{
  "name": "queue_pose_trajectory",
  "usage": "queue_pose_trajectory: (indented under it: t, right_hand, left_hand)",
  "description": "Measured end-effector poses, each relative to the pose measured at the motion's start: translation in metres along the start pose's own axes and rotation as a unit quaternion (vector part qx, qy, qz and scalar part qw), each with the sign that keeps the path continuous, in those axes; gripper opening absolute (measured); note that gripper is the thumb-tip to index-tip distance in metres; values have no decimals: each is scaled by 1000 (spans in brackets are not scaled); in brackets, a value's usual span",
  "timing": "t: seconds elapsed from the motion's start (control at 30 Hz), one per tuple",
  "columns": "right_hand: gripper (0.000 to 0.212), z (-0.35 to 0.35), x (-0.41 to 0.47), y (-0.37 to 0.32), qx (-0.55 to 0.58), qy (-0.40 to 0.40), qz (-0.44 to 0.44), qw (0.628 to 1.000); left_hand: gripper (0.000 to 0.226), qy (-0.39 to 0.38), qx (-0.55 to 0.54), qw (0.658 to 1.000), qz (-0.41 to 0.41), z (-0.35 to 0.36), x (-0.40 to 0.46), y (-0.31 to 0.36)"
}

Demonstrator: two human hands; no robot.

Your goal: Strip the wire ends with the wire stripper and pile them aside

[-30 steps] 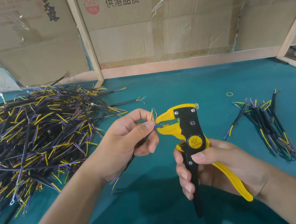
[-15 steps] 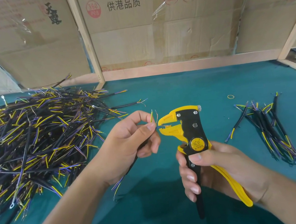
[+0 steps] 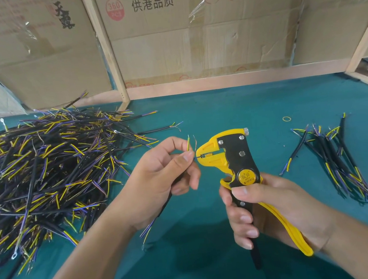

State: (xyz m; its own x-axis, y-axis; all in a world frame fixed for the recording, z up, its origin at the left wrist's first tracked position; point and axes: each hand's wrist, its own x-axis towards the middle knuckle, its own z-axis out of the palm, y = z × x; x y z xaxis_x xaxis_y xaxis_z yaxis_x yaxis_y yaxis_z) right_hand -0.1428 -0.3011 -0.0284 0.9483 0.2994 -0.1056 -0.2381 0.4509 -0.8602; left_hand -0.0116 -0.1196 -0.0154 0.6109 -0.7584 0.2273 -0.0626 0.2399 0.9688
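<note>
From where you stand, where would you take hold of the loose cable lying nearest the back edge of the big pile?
Grip the loose cable on its black jacket mid-length, coming from above. It lies flat on the green mat, apart from the big pile, and its right end frays into thin cores.

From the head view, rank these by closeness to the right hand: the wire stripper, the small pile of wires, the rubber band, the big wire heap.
1. Wire stripper: gripped in the right hand.
2. Small pile of wires: on the mat, to the right.
3. Rubber band: farther back, right of centre.
4. Big wire heap: far left, beyond the left hand.
</note>
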Motion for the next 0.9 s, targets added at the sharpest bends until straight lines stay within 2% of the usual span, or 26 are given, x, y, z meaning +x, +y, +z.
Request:
queue_pose_trajectory:
  t: [0.27,0.57,0.77,0.9]
  right_hand:
    - [30,1,-2,-1,14,-3,4,1000]
    - [42,1,-3,-4,-24,51,7,998]
    - [31,3,-4,-4,-38,61,10,997]
    - [38,0,-4,-6,-29,38,2,999]
  left_hand:
    - [9,-2,-10,1000,-3,1,0,2]
    - [9,-3,-5,1000,-5,0,-1,-1]
    - [9,-4,-6,1000,-3,1,0,-1]
    - [9,0,-1,1000,0,0,0,1]
